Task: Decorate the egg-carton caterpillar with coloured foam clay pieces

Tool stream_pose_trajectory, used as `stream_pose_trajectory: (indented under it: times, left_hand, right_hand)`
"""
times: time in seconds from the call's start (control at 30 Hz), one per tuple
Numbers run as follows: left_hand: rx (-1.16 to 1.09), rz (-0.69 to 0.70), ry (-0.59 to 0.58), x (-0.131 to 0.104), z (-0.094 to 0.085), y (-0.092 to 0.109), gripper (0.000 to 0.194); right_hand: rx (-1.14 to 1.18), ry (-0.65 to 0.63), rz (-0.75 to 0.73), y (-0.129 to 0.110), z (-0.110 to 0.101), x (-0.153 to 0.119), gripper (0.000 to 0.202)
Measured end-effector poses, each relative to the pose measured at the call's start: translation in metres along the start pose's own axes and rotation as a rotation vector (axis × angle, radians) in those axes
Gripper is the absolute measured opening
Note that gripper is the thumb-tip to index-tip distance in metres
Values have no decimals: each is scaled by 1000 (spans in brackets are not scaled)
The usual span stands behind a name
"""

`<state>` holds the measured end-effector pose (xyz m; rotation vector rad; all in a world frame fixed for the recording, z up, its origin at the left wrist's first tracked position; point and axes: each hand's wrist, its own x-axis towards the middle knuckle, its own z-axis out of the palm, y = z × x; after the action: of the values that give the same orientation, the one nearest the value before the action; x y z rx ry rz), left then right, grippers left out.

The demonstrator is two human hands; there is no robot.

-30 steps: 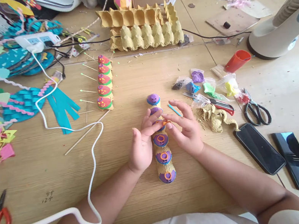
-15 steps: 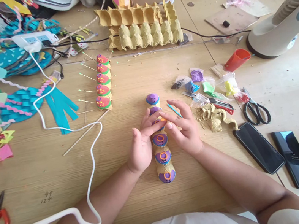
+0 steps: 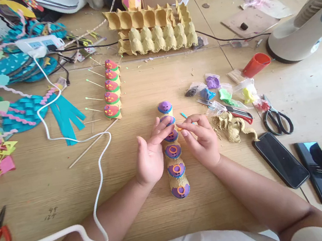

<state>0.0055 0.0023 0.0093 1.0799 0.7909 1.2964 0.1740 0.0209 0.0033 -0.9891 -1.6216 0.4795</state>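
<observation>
Egg-carton strip [image 3: 175,161] lies lengthwise at the centre of the frame in the head view, flat on the wooden table [image 3: 159,217]. Six bumps show, each with a purple cap edged in blue; the three lowest in the frame carry an orange ring apiece. The third bump from the top is partly covered by fingers, so its condition is only partly checked.

The left hand [image 3: 151,154], left of centre, is open with its palm bared and fingers stretched out over the upper half of the strip. Nothing is seen in its grasp; whether the fingertips touch the caps cannot be told. The right hand [image 3: 202,141], right of centre, has thumb and forefinger pressed together on a small piece of orange clay [image 3: 179,129], held just beside the strip's right edge. A blue stick [image 3: 183,114] shows just beyond its knuckles.

Handling assessment: the clay appears light, soft and perhaps slightly tacky; a firm squeeze would likely flatten or stretch it, so a gentle fingertip hold is advised. The strip appears to be pressed paper pulp: light, fairly stiff along its length, and liable to dent or tear if pinched hard. It probably shifts easily under a sideways push. The recommended hold is low on the bare cardboard sides between bumps, clear of the caps and rings, which would probably mark under a finger.
</observation>
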Motion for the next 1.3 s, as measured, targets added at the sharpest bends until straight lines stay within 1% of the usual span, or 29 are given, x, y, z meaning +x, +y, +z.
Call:
stream_pose_trajectory:
  times: [0.07,0.13,0.27,0.37,0.47,0.57,0.63,0.7,0.8,0.93,1.03,1.2,1.3]
  left_hand:
    - [23,26,18,0,-1,-1,80]
    - [53,42,28,-1,-1,-2,80]
    - [80,41,22,-1,-2,-4,82]
    - [75,15,19,-2,-3,-5,82]
    - [63,-8,-2,-3,-3,-4,82]
    - [69,12,-39,-4,-2,-3,83]
    - [76,23,-54,-4,-2,-2,84]
    - [72,18,-53,-3,-1,-2,84]
    - [55,4,-49,-3,-2,-3,84]
    - [17,-41,-48,-4,-2,-4,85]
    - [19,-39,-36,-3,-1,-2,85]
    - [75,3,16,-2,0,-1,84]
    - [62,-7,26,-2,-1,-2,83]
  right_hand:
    - [30,-45,-24,-2,1,1,27]
    - [69,-80,-10,-4,2,2,25]
    - [126,-101,55,-5,4,1,10]
    - [158,-108,52,-5,4,0,5]
    - [179,-113,56,-5,3,0,10]
    - [172,-100,72,-4,3,1,17]
    - [171,-76,53,-3,3,2,19]
    - [170,-67,8,-4,3,3,19]
    - [158,-91,-28,-5,2,4,17]
    - [175,-104,14,-6,2,3,8]
    - [211,-75,38,-4,2,2,7]
    - [188,2,92,-2,1,1,20]
    - [148,-35,34,-2,1,0,28]
